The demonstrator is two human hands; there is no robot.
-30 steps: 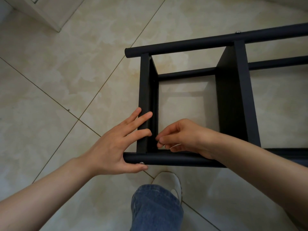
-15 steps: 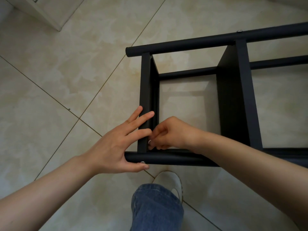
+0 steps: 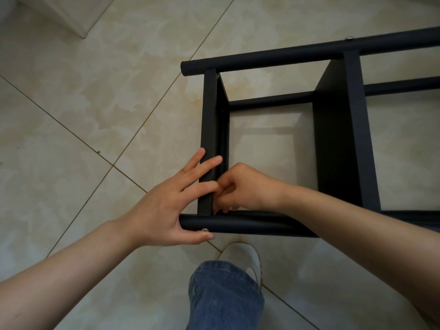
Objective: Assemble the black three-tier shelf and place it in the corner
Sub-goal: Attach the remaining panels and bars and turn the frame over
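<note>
Two round tubes (image 3: 273,57) frame the matte shelf (image 3: 338,144); left hand (image 3: 164,210) splayed flat, right hand (image 3: 247,189) curled (contents unseen).

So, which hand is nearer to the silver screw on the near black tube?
Left. The left hand has its thumb beside the screw; the right hand is across the tube, curled at the inner corner.

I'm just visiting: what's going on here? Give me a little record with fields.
Shelf: black, lying on its side on the tiled floor
Left hand: straight fingers press the end panel, thumb against the near tube by a screw
Right hand: fingers curled inside that corner; what they hold is hidden
Also: knee in jeans, white shoe
</note>
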